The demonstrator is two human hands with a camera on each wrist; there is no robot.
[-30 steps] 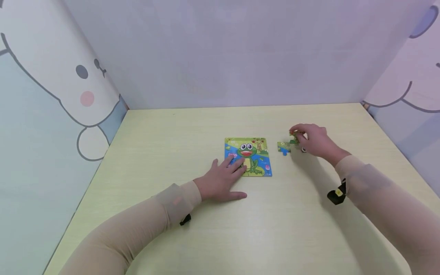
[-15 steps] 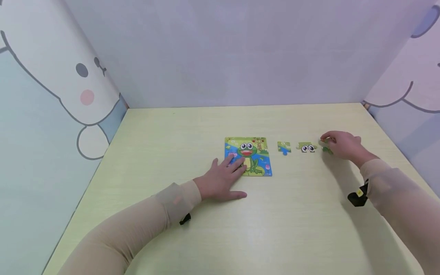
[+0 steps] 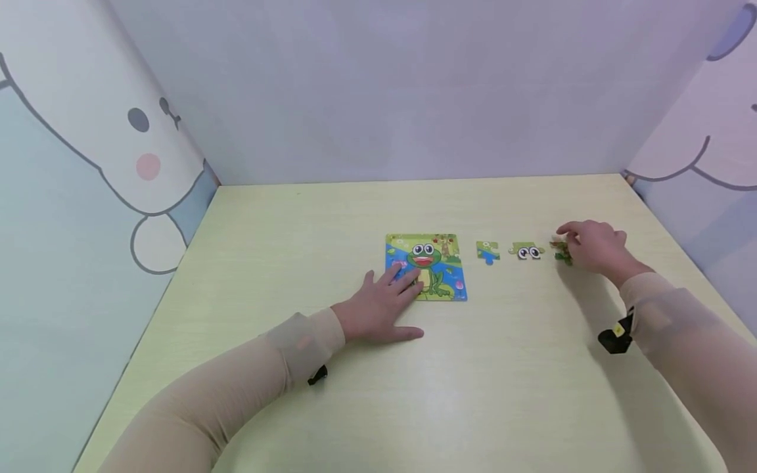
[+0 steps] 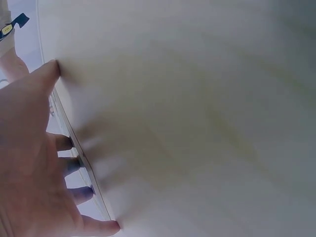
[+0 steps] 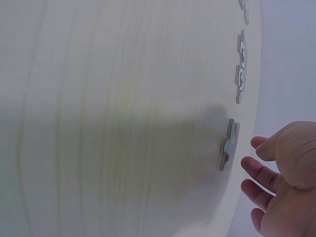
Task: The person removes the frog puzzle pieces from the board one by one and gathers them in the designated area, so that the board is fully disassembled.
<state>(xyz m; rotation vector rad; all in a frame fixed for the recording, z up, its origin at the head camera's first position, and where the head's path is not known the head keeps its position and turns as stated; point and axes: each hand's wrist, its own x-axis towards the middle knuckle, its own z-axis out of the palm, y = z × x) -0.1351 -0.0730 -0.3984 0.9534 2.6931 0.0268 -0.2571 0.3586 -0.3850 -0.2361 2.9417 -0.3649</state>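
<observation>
I can see a way through over the tabletop [image 3: 485, 387] at lower centre, between the left sleeve [image 3: 225, 387] and the right sleeve [image 3: 680, 355]; at centre right, three puzzle pieces [image 3: 526, 251] and the right hand [image 3: 597, 246] block passage.

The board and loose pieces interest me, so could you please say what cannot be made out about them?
Board: lower left part, head view, hidden by the left hand.
Rightmost piece: right side, head view, hidden by the right hand; its picture, right wrist view, too slanted and blurred.
Leftmost piece: right wrist view, cut off by the top edge.
</observation>
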